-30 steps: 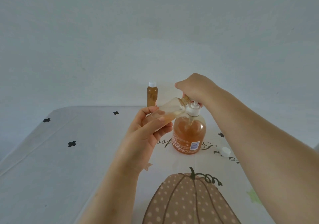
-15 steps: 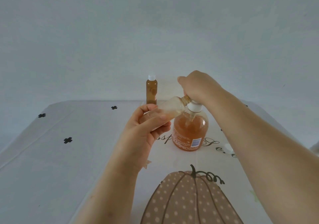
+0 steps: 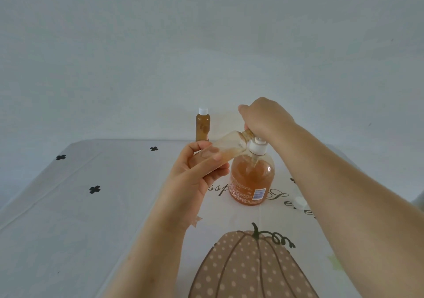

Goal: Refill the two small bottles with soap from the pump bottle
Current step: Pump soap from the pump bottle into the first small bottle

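1 small bottle (image 3: 203,125) stands capped and full of amber soap near the far edge of the table (image 3: 91,228), so I judge that half done. My left hand (image 3: 195,178) grips the second small bottle (image 3: 227,146) round its body, tilted with its uncapped mouth against the nozzle of the pump bottle (image 3: 252,178). My right hand (image 3: 263,118) curls over the pump head, which it hides. Only a thin layer of soap lies along the low side of the tilted bottle, so it probably needs many more pumps before I cap it. Its white cap (image 3: 300,201) lies on the cloth just right of the pump bottle, partly behind my right forearm.

The pump bottle stands mid-table, well away from every edge. The cloth to my left, printed with black clovers, gives room to set the bottle down. The capped bottle is close to the back edge, so I should not nudge it.
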Available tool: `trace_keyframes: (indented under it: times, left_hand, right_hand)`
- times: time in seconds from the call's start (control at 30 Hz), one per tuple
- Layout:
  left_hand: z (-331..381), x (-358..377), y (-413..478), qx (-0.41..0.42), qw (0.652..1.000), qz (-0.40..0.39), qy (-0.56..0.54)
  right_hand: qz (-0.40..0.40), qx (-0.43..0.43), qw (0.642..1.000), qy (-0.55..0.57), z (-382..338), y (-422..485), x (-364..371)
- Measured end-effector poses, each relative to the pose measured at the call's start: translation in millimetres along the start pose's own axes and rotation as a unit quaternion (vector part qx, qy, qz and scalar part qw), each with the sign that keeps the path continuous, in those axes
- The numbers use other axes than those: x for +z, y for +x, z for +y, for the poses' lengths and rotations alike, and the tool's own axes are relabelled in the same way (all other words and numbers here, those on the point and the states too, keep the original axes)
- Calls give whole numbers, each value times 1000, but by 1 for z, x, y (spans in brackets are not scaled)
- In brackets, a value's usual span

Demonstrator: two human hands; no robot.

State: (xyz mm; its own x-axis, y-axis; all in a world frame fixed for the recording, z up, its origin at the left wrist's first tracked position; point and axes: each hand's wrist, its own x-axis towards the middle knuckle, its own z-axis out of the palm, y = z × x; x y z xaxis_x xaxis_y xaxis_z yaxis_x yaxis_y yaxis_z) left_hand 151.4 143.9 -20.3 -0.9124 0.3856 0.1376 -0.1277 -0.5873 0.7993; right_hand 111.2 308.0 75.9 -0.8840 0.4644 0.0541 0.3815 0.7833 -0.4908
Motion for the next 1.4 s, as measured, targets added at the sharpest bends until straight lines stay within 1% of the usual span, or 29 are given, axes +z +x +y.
trace_keyframes:
  times: [0.17, 0.23, 0.47, 0.77, 0.93, 1.23, 1.4]
  left_hand:
    - [0, 3, -1, 9, 1000, -7, -12]
    - [0, 2, -1, 10, 1000, -8, -11]
    - [-1, 1, -1, 4, 1000, -13, -10]
    - [-4, -5, 2, 1, 1000, 2, 18]
    - [-5, -5, 3, 1, 1000, 4, 18]
    - [-1, -3, 1, 5, 1000, 5, 25]
    - [1, 1, -1, 28, 998, 24, 45]
  right_hand:
    - [5, -26, 1000, 3, 0, -4, -7]
    - [5, -29, 1000, -6, -1, -5, -8]
    - [-14, -35, 999, 16, 3, -1, -3]
    - [-17, -59, 998, 10, 14, 11, 11]
    - [-29, -58, 998, 20, 16, 12, 14]
    - [-9, -37, 999, 27, 12, 7, 11]
    - [-7, -28, 999, 24, 5, 0, 0]
